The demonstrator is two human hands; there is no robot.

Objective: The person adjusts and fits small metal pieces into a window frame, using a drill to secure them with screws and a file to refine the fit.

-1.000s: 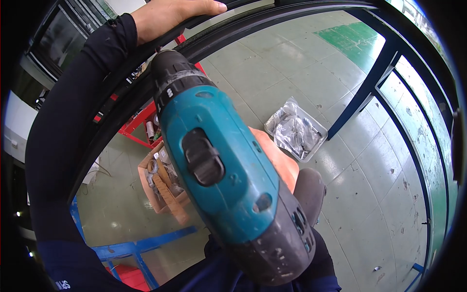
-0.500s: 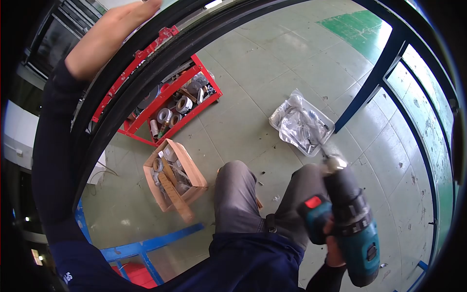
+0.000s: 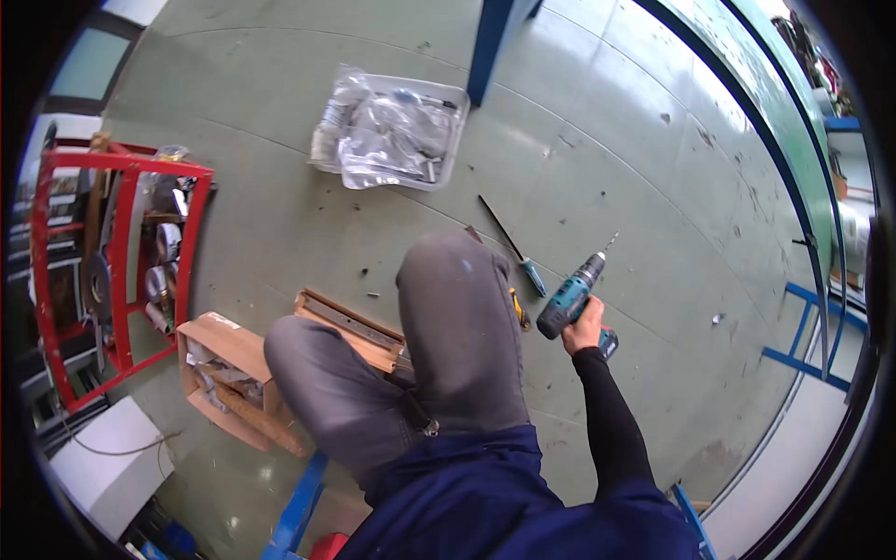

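Observation:
My right hand (image 3: pixel 585 327) is wrapped round the grip of a teal and black cordless drill (image 3: pixel 573 297). The drill is low over the floor to the right of my knees, and its bit (image 3: pixel 611 241) points away from me. Close by on the floor lie a long screwdriver (image 3: pixel 511 245) with a teal handle and a yellow and black tool (image 3: pixel 519 310), which is partly hidden by my leg. My left hand is out of view.
A white tray (image 3: pixel 455 154) of plastic bags and small parts lies ahead. To the left are a red cart (image 3: pixel 119 261), an open cardboard box (image 3: pixel 224 338) and a wooden piece with a metal strip (image 3: pixel 350 329). A blue post (image 3: pixel 487 51) and a glass-panelled frame (image 3: pixel 784 131) stand right.
The view has swung to the right and down. My right hand has lowered the drill toward the floor. My left hand, raised by the dark frame before, has left the view.

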